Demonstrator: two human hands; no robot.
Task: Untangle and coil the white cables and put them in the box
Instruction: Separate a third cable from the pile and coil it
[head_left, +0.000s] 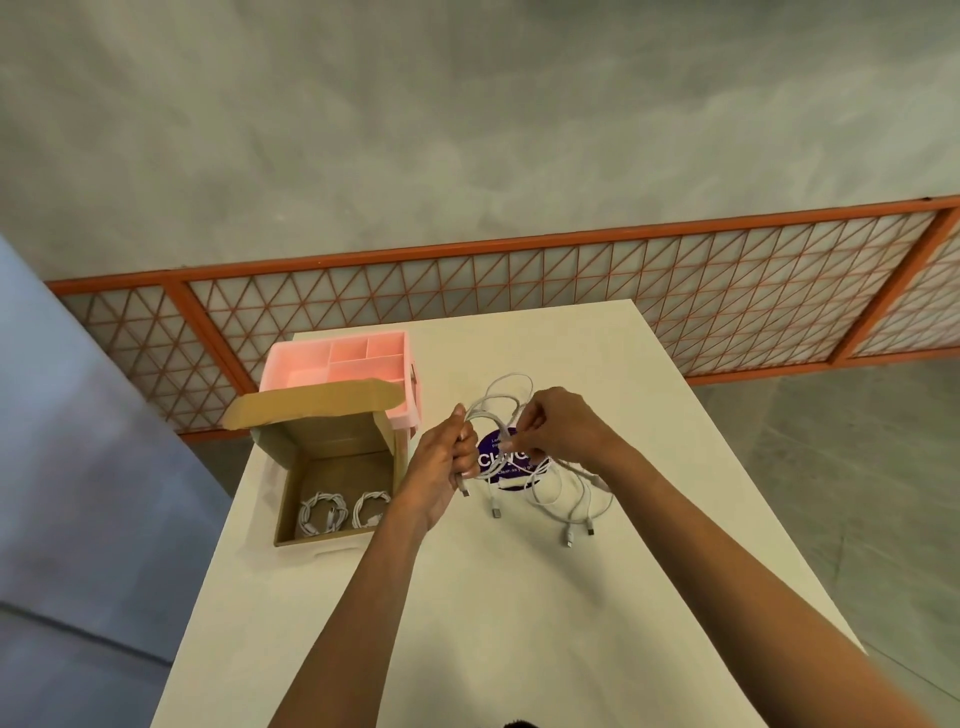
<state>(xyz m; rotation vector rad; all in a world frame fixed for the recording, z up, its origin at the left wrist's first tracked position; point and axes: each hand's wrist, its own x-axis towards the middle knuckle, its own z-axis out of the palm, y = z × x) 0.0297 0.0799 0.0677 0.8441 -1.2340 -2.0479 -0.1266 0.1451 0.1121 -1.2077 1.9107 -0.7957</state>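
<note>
Left hand (445, 457) grips white cable (498, 402) looped seemingly upright, plug (466, 490) down.

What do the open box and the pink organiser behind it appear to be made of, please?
The open box looks like matte corrugated cardboard: brown, with folded flaps. The pink organiser looks like moulded plastic, probably: uniform colour, thin smooth dividers.

Left hand (441, 457) fisted, right hand (550, 428) pinching, forearms extended.
</note>
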